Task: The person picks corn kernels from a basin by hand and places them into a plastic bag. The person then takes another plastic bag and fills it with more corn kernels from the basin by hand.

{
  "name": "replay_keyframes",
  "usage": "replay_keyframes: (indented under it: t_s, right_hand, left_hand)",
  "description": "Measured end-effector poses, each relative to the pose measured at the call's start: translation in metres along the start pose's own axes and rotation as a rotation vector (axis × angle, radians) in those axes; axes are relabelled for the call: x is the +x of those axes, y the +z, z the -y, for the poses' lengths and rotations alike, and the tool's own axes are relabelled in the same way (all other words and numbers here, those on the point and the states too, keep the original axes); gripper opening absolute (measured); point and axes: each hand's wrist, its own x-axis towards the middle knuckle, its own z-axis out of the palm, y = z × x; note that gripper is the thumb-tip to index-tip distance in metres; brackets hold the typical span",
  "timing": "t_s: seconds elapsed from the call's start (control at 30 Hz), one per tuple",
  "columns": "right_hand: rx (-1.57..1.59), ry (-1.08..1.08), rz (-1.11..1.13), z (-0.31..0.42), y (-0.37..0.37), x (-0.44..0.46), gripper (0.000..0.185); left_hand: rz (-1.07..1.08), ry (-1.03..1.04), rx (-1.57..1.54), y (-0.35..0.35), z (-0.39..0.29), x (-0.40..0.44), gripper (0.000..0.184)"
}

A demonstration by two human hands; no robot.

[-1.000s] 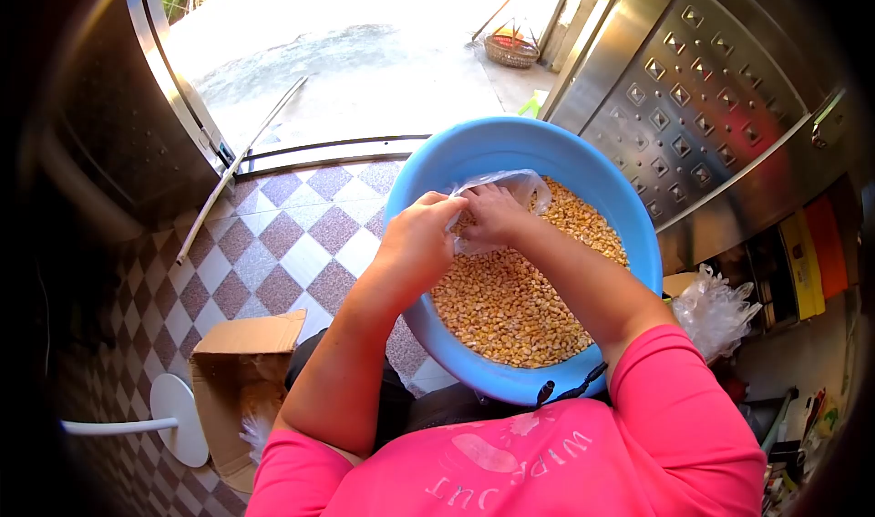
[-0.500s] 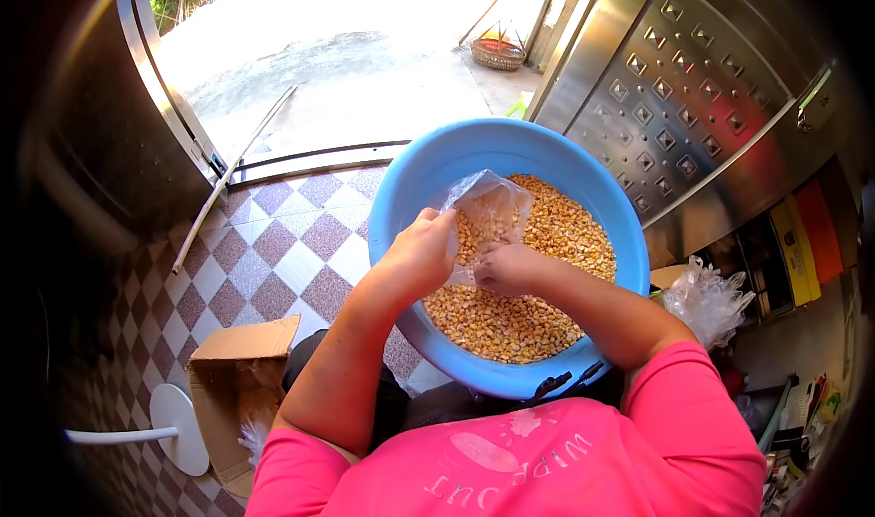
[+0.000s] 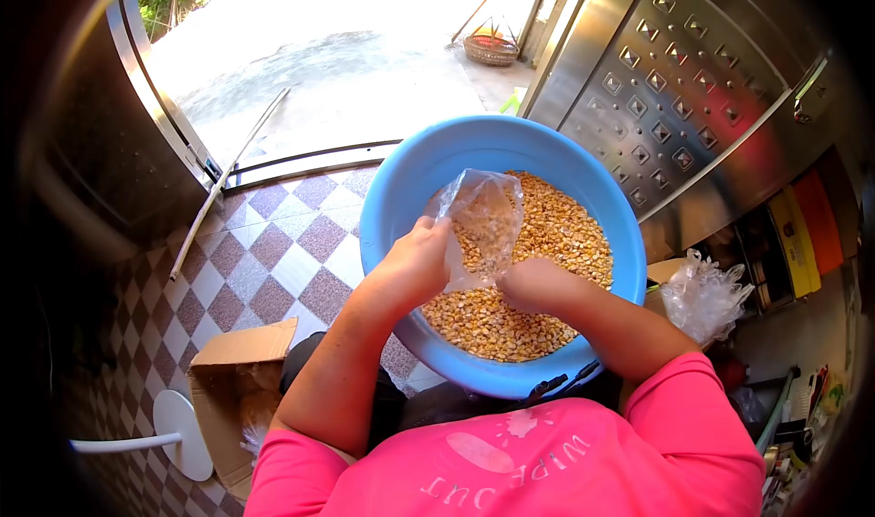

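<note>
Since a second ago, the right hand [image 3: 536, 285] has come out of the mouth of the clear plastic bag [image 3: 488, 207] and drawn back toward the body, to the bag's lower right edge. The left hand [image 3: 421, 255] is closed on the bag's left side, its fingers gathered tight around the film. The right fingers look curled, but motion blur covers them and I can't tell whether they grip anything.

The bag stands spread over the inside of the blue basin [image 3: 492, 134], with yellow corn kernels [image 3: 565, 235] showing through its film. More kernels lie loose across the basin, right under both hands. The basin sits against the person's front, below the pink shirt [image 3: 510, 462]. To its right, near the elbow, is a bunch of crumpled clear bags [image 3: 704, 296]; an open cardboard box [image 3: 219, 371] rests on the checkered floor [image 3: 296, 266] at the left.
</note>
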Motion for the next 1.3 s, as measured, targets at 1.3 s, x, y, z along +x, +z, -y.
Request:
replay_keyframes:
  t_s: [1.3]
  right_hand:
    - [1.68,-0.298,-0.078,-0.029,-0.018,0.019,0.032]
  left_hand:
    - [0.154,0.06,0.193,0.014,0.003,-0.004,0.027]
